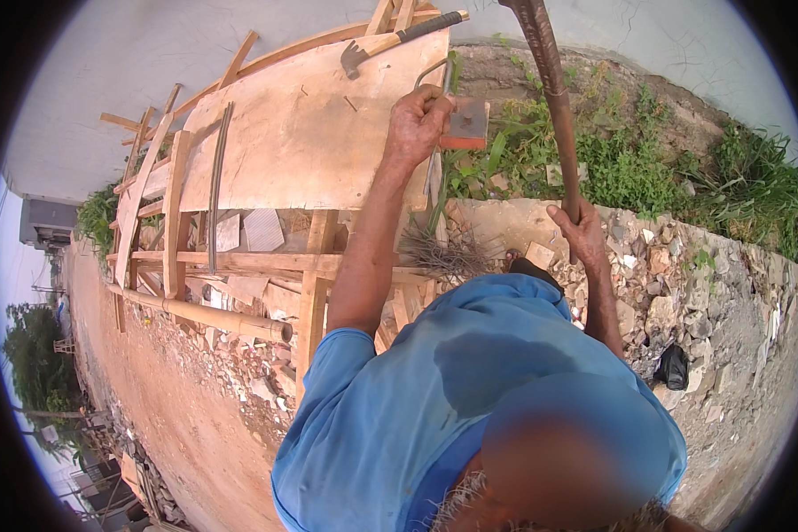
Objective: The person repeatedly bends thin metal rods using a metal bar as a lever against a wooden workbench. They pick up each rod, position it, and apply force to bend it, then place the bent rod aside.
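Observation:
My left hand (421, 124) is closed on a thin bent metal rod (430, 71) at the right end of a plywood-topped bench (275, 151). Beside its fingers sits a small red-edged block with a dark top (465, 124); part of it is behind the hand. My right hand (582, 232) grips the lower end of a long rusty steel bar (557, 115). That bar rises past the bench's right end to the top of the view. A claw hammer (399, 41) with a black-banded handle lies on the bench's far edge, and a nail (350, 104) lies nearer the middle.
Several thin dark rods (220, 186) lie across the bench's left part. A bamboo pole (204, 315) juts out below its timber frame. Broken stone rubble (665, 301) covers the ground to the right, with a black bag (673, 367) on it. Green weeds (612, 160) grow along the pale wall (674, 35).

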### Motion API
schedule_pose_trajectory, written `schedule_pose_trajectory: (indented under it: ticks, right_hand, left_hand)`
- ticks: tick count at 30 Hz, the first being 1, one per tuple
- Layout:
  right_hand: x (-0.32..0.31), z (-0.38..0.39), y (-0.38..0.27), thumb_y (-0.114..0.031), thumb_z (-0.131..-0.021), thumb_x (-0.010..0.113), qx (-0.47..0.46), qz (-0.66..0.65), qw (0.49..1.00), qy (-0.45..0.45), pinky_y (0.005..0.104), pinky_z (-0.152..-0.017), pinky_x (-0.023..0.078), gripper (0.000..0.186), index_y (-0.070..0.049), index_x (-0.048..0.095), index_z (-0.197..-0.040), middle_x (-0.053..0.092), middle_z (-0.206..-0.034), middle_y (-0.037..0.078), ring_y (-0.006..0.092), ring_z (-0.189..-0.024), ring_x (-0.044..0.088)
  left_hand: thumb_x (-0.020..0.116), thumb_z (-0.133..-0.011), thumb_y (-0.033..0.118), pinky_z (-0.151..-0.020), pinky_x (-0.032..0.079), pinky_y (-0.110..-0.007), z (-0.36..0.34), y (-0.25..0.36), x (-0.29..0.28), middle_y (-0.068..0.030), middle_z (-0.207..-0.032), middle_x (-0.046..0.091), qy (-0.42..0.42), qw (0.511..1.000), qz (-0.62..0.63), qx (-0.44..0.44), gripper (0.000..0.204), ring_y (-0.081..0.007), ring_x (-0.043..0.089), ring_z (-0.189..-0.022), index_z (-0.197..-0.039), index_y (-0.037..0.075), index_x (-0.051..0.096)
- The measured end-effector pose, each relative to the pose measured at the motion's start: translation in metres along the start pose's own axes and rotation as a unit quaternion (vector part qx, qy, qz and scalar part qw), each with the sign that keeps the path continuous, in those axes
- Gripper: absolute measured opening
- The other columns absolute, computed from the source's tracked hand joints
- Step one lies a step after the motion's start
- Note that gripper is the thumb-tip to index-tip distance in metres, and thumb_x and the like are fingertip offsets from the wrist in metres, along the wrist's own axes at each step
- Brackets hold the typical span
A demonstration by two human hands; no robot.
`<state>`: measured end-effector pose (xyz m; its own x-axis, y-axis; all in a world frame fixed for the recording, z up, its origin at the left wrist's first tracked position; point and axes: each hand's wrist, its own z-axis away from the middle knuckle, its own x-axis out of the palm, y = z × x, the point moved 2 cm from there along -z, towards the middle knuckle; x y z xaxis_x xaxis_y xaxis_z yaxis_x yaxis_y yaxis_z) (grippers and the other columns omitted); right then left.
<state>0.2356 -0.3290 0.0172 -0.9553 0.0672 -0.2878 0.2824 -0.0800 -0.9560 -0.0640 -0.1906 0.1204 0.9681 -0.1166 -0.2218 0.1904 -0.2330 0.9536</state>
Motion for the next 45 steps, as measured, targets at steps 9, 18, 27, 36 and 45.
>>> schedule_pose_trajectory:
  ticks: [9, 18, 27, 36, 45]
  right_hand:
    - [0.078, -0.082, -0.097, -0.052, -0.093, 0.065, -0.123, -0.110, 0.971, -0.173, 0.0314, -0.060, 0.046, 0.053, -0.001, 0.070, -0.106, 0.063, -0.073, 0.002, 0.0107, -0.066, 0.057]
    - [0.070, -0.127, -0.130, -0.034, -0.095, 0.067, -0.089, -0.194, 0.924, -0.319, 0.0227, -0.046, 0.040, 0.039, -0.001, 0.067, -0.117, 0.062, -0.069, 0.001, 0.0066, -0.054, 0.055]
    - [0.035, -0.183, -0.115, -0.027, -0.097, 0.065, 0.008, -0.145, 0.921, -0.363, 0.0207, -0.038, 0.031, 0.030, 0.000, 0.067, -0.109, 0.051, -0.061, -0.004, 0.0031, -0.043, 0.042]
    - [0.016, -0.212, -0.088, -0.024, -0.095, 0.068, 0.070, -0.031, 0.932, -0.354, 0.0201, -0.035, 0.028, 0.027, 0.000, 0.067, -0.106, 0.050, -0.059, -0.006, 0.0015, -0.041, 0.040]
    - [0.000, -0.229, -0.090, -0.025, -0.093, 0.070, 0.123, -0.058, 0.917, -0.376, 0.0198, -0.034, 0.029, 0.028, 0.000, 0.066, -0.105, 0.049, -0.058, -0.006, 0.0015, -0.040, 0.039]
  left_hand:
    - [0.056, -0.099, 0.024, -0.049, 0.041, -0.023, 0.005, 0.067, -0.025, -0.0008, -0.058, 0.051, 0.203, 0.964, 0.157, 0.068, 0.027, -0.0088, 0.047, -0.050, -0.098, 0.000, 0.068]
    - [0.050, -0.102, 0.026, -0.059, 0.049, -0.027, 0.023, 0.025, -0.028, -0.0024, -0.063, 0.053, 0.329, 0.921, 0.192, 0.081, 0.030, -0.0115, 0.051, -0.053, -0.106, -0.001, 0.064]
    - [0.052, -0.100, 0.020, -0.067, 0.057, -0.034, 0.017, -0.017, -0.033, -0.0101, -0.079, 0.065, 0.304, 0.944, 0.111, -0.063, 0.039, -0.0201, 0.065, -0.069, -0.129, -0.007, 0.053]
    - [0.060, -0.095, 0.018, -0.059, 0.054, -0.030, 0.017, -0.043, -0.019, -0.0088, -0.076, 0.065, 0.269, 0.950, -0.051, -0.153, 0.029, -0.0163, 0.062, -0.060, -0.107, -0.007, 0.067]
    - [0.060, -0.093, 0.026, -0.056, 0.053, -0.032, 0.000, -0.032, -0.014, -0.0103, -0.068, 0.065, 0.236, 0.938, -0.170, -0.189, 0.033, -0.0166, 0.065, -0.058, -0.100, -0.004, 0.071]
